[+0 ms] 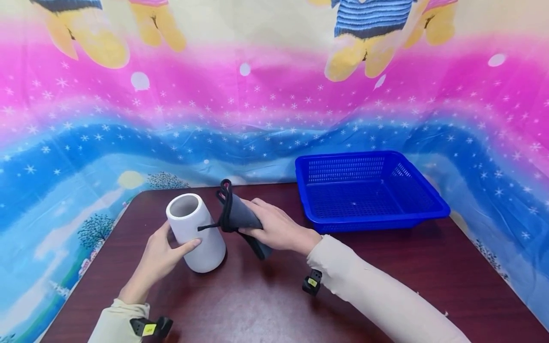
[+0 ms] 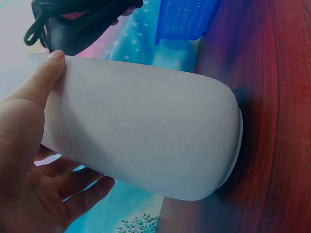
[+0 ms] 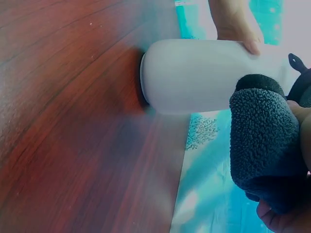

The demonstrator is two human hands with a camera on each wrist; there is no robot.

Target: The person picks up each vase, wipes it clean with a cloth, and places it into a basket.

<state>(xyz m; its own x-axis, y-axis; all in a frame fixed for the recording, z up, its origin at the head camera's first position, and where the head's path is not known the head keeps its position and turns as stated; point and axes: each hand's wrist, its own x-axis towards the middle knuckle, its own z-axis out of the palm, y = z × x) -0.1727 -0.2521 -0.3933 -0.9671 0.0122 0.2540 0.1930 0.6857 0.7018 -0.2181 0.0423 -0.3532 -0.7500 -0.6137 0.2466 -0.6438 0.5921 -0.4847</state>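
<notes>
A white matte vase (image 1: 201, 243) with a round open mouth and a wider lower body stands upright on the table. My left hand (image 1: 160, 252) grips it from the left, the thumb across its front and the fingers behind. In the left wrist view the thumb lies along the side of the vase (image 2: 146, 126). Just right of it, my right hand (image 1: 276, 224) holds a bunched dark grey fleecy cloth (image 1: 244, 212) with black edging. From the cloth a black hanging loop sticks out toward the vase's side. The right wrist view shows the cloth's fluffy pile (image 3: 265, 141) close beside the vase.
A blue plastic basket (image 1: 315, 220) with perforated walls stands at the back right of the dark red wooden table (image 1: 257, 305). A patterned pink and blue curtain (image 1: 274, 109) hangs behind and along the sides. Both wrists wear small black cameras.
</notes>
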